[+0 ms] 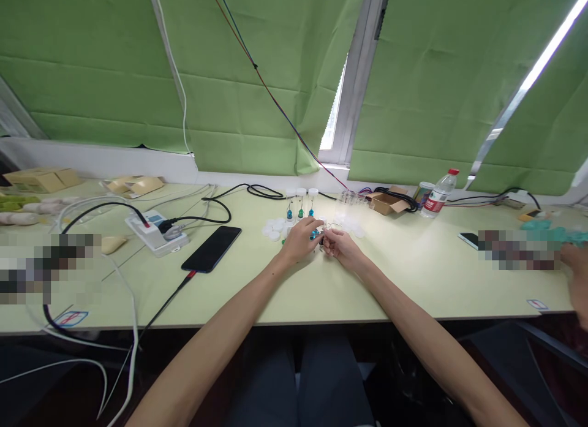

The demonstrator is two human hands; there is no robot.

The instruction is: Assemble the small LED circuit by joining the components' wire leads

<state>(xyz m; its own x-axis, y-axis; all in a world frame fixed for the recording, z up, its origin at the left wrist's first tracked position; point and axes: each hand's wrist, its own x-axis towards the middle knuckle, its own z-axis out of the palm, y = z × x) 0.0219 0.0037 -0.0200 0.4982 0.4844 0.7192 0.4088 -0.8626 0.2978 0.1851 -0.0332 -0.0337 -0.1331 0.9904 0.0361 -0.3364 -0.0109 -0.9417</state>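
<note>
A: Left hand [301,240] and right hand [339,243] meet, fingers pinched on a small blue-capped clear vial [315,234] between them, just above the pale green counter [413,274].

B: Step, by my reading: capping or assembly. Next needs a steady twist. Just beyond the grip stand three upright blue-topped vials [300,211]; white round lids [274,230] lie leftward.

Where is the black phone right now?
In the head view, the flat black phone lies on the pale green table, left of the left hand, beside the white power strip.
</note>
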